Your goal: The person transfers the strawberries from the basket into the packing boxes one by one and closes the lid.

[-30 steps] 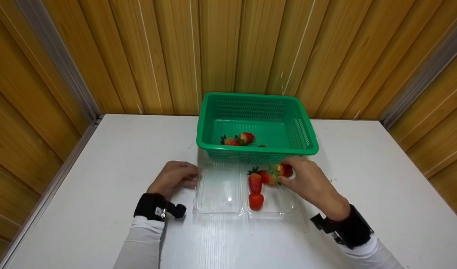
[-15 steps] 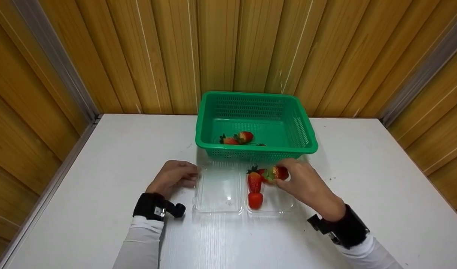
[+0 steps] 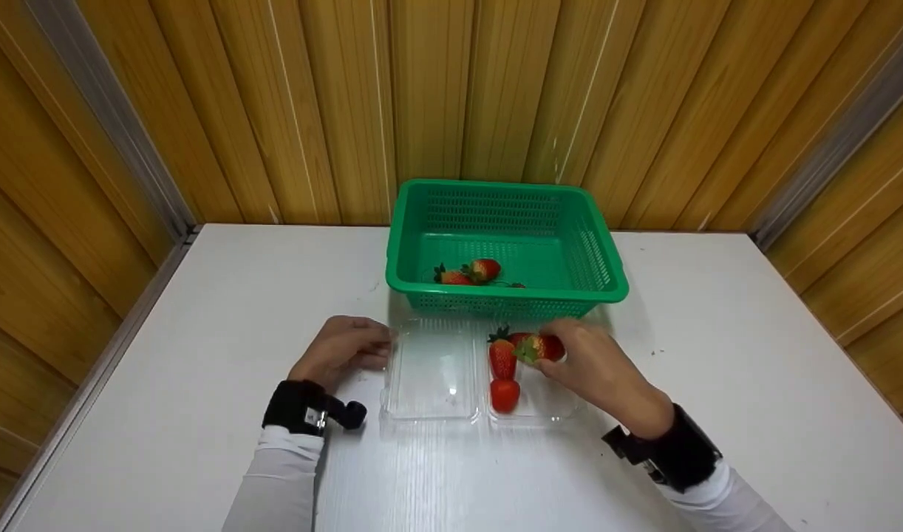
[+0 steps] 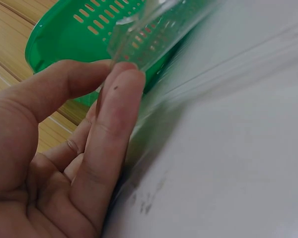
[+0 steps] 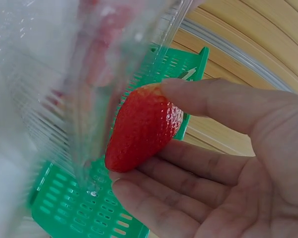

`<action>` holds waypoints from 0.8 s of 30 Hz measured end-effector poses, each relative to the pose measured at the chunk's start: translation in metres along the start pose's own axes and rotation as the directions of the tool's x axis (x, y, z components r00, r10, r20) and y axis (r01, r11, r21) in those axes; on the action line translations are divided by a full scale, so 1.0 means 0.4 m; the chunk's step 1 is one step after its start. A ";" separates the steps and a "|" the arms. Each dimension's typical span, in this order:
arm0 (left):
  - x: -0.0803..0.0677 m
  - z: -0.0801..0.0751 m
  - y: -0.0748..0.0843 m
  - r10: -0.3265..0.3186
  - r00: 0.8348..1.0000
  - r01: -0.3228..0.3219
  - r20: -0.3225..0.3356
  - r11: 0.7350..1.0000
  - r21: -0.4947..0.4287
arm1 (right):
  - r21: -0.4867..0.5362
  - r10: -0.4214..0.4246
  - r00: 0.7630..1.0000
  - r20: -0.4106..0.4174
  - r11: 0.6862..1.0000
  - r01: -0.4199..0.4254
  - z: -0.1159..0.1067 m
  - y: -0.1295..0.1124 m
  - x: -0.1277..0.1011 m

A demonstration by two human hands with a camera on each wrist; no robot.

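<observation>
A clear plastic clamshell box (image 3: 433,377) lies unfolded on the white table, its lid half on the left. My left hand (image 3: 348,346) pinches the lid's left edge between thumb and finger, as the left wrist view shows close up. In my right hand (image 3: 595,366) is a strawberry (image 5: 141,126), held between thumb and fingers above the right half, leafy end pointing left in the head view. Under it, that half holds an upright strawberry (image 3: 502,360), a rounder red one (image 3: 505,396) in front, and another (image 3: 520,338) partly hidden behind the held fruit.
Just behind the box stands a green perforated basket (image 3: 507,293). Inside, near its front wall, lie strawberries (image 3: 485,270), some partly hidden by the rim. Wood-look panels (image 3: 451,89) wall the table's back and sides.
My right hand has moved a little left and lower with the strawberry, over the fruit at the back of the box. My left hand has stayed at the lid's edge.
</observation>
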State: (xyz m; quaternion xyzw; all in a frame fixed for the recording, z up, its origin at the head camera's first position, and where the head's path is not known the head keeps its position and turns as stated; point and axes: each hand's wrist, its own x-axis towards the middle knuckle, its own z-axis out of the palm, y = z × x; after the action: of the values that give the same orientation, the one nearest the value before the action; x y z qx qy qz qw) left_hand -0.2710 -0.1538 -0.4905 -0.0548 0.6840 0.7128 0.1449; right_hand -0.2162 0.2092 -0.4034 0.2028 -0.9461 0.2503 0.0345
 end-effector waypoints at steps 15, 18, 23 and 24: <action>-0.003 0.003 0.003 -0.015 1.000 0.015 -0.012 1.000 -0.007 | -0.037 -0.015 1.000 -0.014 0.999 0.014 0.025 0.003 0.003; -0.004 0.002 0.002 0.001 1.000 -0.001 -0.003 1.000 -0.003 | -0.056 -0.023 0.999 -0.027 0.998 0.022 0.029 0.005 0.002; -0.004 0.000 0.001 0.010 1.000 -0.010 0.008 1.000 -0.003 | -0.053 -0.027 0.999 -0.032 0.998 0.025 0.034 0.005 0.002; -0.004 0.000 0.002 0.009 1.000 -0.009 0.009 1.000 -0.005 | -0.052 -0.026 0.999 -0.031 0.998 0.025 0.034 0.006 0.002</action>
State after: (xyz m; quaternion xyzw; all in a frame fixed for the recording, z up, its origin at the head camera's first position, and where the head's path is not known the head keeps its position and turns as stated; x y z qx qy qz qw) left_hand -0.2696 -0.1542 -0.4894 -0.0488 0.6818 0.7154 0.1446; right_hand -0.2172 0.2040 -0.4163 0.2099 -0.9488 0.2287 0.0577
